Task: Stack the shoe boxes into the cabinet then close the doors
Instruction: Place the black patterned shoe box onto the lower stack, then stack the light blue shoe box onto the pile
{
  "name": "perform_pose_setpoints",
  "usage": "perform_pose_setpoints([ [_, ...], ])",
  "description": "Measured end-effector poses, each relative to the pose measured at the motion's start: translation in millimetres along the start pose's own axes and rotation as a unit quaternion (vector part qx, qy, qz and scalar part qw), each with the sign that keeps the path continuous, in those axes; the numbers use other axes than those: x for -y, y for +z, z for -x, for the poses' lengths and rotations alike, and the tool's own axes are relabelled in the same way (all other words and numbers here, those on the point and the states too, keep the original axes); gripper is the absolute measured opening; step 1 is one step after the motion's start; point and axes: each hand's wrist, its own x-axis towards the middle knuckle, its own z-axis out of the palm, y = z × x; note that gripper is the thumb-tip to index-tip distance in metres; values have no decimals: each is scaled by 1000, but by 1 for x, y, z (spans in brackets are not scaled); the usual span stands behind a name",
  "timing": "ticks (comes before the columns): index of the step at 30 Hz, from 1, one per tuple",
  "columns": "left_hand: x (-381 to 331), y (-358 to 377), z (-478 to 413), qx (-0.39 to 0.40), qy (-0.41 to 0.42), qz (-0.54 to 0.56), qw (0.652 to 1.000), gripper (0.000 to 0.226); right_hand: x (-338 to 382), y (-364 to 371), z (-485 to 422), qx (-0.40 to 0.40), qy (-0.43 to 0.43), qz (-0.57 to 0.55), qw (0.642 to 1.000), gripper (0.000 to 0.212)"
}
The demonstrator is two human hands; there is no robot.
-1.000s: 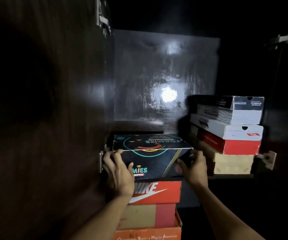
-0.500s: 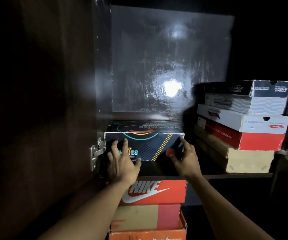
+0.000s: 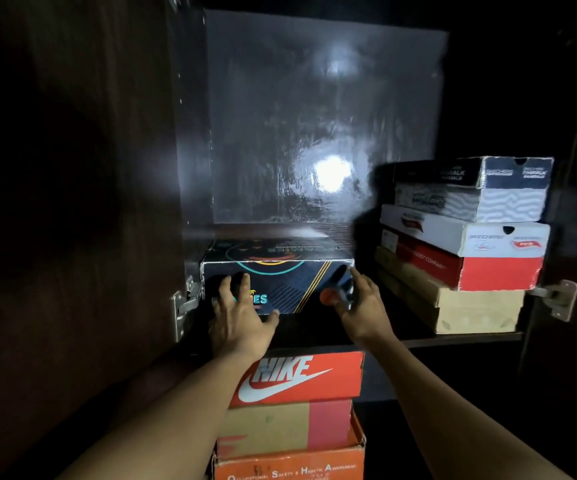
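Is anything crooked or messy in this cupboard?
Yes. The right stack is untidy. Its boxes sit at slightly different angles, and the red box juts out past the tan box below it. The dark box on the left looks straight.

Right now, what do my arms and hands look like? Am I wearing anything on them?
Both are bare. The left hand and right hand wear no gloves, and I see no rings, though the light is dim. The left forearm and right forearm show no sleeve, watch or band as far as the frame's bottom edge.
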Motion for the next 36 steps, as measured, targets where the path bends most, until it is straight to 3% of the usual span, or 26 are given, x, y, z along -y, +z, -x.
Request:
perform_pose_setpoints([
  [10, -76, -33, 85, 91, 113, 90, 985, 82, 19, -133, 120, -23, 65, 52, 996, 75],
  [19, -191, -54, 269, 280, 192, 188, 921, 79, 19, -297, 326, -128, 194, 138, 963, 74],
  [26, -243, -30, 417, 389, 282, 190, 856, 74, -12, -380, 478, -219, 316, 172, 907, 72],
  [36, -232, 55, 564, 563, 334, 182, 734, 78, -82, -385, 685, -306, 491, 177, 796, 69],
])
